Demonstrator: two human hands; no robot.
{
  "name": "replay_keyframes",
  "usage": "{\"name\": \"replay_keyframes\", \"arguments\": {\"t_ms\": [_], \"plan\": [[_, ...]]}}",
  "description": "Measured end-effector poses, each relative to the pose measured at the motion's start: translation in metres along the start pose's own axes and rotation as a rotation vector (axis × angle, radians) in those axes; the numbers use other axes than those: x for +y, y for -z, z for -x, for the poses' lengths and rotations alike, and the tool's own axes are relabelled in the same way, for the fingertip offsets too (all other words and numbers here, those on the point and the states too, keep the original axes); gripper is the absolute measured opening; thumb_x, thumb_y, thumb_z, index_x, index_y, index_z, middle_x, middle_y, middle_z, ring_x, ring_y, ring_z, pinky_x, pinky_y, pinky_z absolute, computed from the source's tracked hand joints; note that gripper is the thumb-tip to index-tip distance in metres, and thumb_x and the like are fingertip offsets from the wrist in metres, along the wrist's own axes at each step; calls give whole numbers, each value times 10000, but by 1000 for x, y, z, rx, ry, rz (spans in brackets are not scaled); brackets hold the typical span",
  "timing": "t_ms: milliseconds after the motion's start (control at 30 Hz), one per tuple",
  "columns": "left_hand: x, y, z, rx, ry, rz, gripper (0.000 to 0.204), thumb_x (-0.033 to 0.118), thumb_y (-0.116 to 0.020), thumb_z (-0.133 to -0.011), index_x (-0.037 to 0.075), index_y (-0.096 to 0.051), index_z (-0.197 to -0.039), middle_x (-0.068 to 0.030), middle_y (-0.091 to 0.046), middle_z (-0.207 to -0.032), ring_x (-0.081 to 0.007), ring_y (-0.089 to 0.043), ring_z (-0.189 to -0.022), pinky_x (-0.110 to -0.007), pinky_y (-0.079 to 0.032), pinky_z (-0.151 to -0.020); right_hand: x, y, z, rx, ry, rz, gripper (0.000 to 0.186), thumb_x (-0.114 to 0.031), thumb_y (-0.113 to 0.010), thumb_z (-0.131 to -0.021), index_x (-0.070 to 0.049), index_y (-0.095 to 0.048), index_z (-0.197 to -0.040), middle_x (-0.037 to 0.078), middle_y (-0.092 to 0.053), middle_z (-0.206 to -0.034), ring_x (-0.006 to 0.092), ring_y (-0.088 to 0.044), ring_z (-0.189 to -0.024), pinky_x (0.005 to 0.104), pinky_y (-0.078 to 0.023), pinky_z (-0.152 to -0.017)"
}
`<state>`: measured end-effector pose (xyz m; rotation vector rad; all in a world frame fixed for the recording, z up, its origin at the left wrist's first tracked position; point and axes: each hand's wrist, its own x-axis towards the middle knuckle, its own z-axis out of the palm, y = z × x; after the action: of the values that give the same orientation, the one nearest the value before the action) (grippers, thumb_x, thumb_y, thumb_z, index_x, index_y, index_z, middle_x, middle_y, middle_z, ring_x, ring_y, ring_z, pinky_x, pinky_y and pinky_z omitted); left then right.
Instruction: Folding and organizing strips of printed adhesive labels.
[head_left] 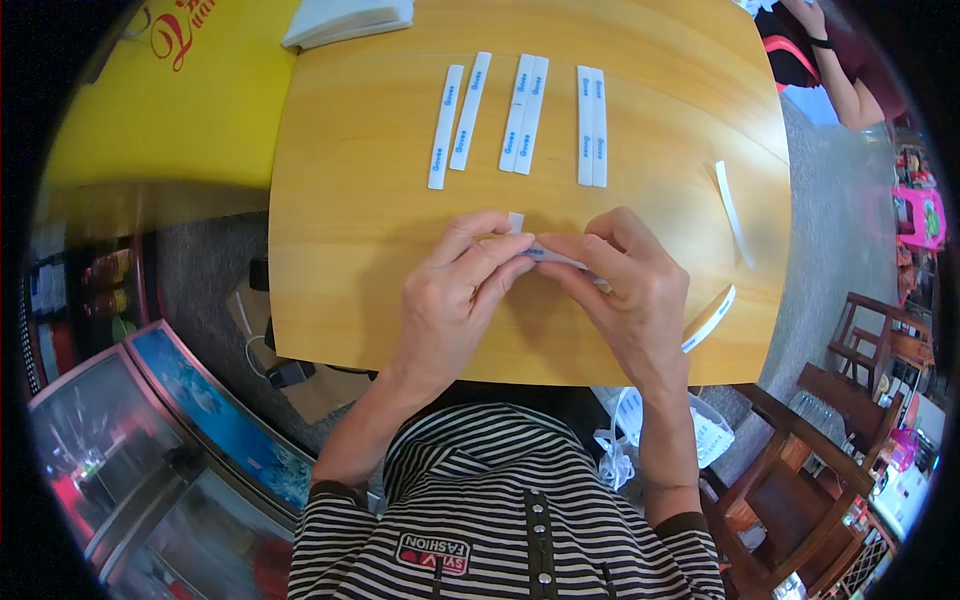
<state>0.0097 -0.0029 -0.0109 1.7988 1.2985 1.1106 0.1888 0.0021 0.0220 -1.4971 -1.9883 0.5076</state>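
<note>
My left hand (455, 285) and my right hand (635, 285) are closed in pinches on a white strip with blue print (550, 256), held over the middle of the wooden table (350, 230). A short white end (516, 220) sticks up behind my left fingers; whether it is the same strip I cannot tell. Several similar flat strips (520, 112) lie in pairs farther back, upright in the view. Two curved, narrow strips lie at the right, one (733, 213) beside the table's right side, the other (710, 318) just right of my right hand.
A white paper stack (348, 22) sits at the back left, beside a yellow surface (170, 120). Glass-topped cases (210, 410) stand at lower left. A co-worker's arm (840, 90) shows at upper right. Wooden chairs (850, 440) are at right, a bin of white material (710, 435) below the edge.
</note>
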Motion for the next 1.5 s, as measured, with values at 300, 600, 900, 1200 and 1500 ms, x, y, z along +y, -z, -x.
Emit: {"name": "replay_keyframes", "arguments": {"t_ms": [300,600,900,1200,1500], "plan": [[3,-2,-2,25,-1,-13,204,0,-745,-825,19,-713,-1025,-91,-641,-977,-184,-656,-782,-286,-518,-661,15,15,8,21,-58,-68,270,-96,-830,-719,-79,-754,-977,62,-600,-833,169,-604,-693,302,-481,-567],[5,-1,-2,25,23,-45,184,5,-742,-831,24,-713,-1012,-80,-635,-961,-163,-637,-736,-282,-506,-624,28,27,12,37,-74,-46,227,-147,-815,-744,-79,-748,-949,62,-603,-839,194,-631,-678,324,-500,-575],[7,-2,-5,15,11,-52,174,2,-741,-833,18,-709,-1003,-75,-626,-948,-154,-624,-727,-271,-499,-619,39,26,14,5,-162,-180,255,-116,-826,-734,-82,-761,-978,38,-554,-836,129,-526,-627,273,-408,-526],[6,-1,-1,16,59,-25,168,-17,-740,-833,5,-710,-996,-74,-617,-952,-138,-617,-757,-259,-489,-612,45,41,14,64,-297,-188,259,-96,-813,-749,-71,-748,-999,43,-584,-869,131,-555,-732,265,-419,-594],[16,5,2,12,94,-62,370,-9,-724,-855,67,-675,-1213,-73,-579,-1132,-102,-602,-737,-218,-501,-583,111,80,22,351,-396,323,178,-104,-737,-807,-52,-717,-975,95,-651,-905,256,-623,-876,375,-497,-745]]}}
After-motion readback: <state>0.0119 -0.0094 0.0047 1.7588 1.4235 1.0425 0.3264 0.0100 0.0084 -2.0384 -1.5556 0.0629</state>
